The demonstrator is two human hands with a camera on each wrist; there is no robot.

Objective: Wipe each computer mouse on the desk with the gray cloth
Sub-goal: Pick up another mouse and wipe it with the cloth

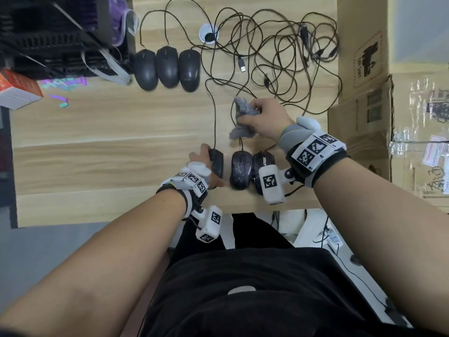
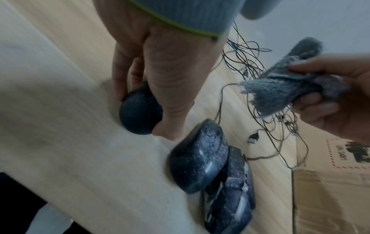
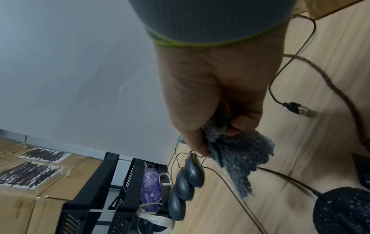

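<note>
Nearest the head camera: the person's forearms and dark shirt, then the near desk (image 1: 97, 166) edge, where three dusty mice sit in a row. Left hand (image 1: 206, 166) grips the leftmost dusty mouse (image 1: 217, 162), fingers on one flank and thumb on the other, mouse tipped on its side at the desk surface; whether it is lifted clear is hard to tell. Middle dusty mouse (image 1: 241, 170) and right dusty mouse (image 1: 263, 166) lie just beside it, touching each other, both speckled with white dust, the right one partly hidden by the wrist rig. Right hand (image 1: 264, 120) is clenched round the gray cloth (image 1: 243, 117), bunched, loose ends hanging — held above the tangle of cables (image 1: 279, 57), apart from any mouse. Three clean-looking mice (image 1: 167, 68) are lined up at the far side next to a black rack (image 1: 60, 37); likely done already. Step in hand, as judged: picking up the next mouse for wiping. Next move calls for bringing cloth and held mouse together and rubbing over the dusty shell while the left grip holds firm — the trailing cord may snag.
</note>
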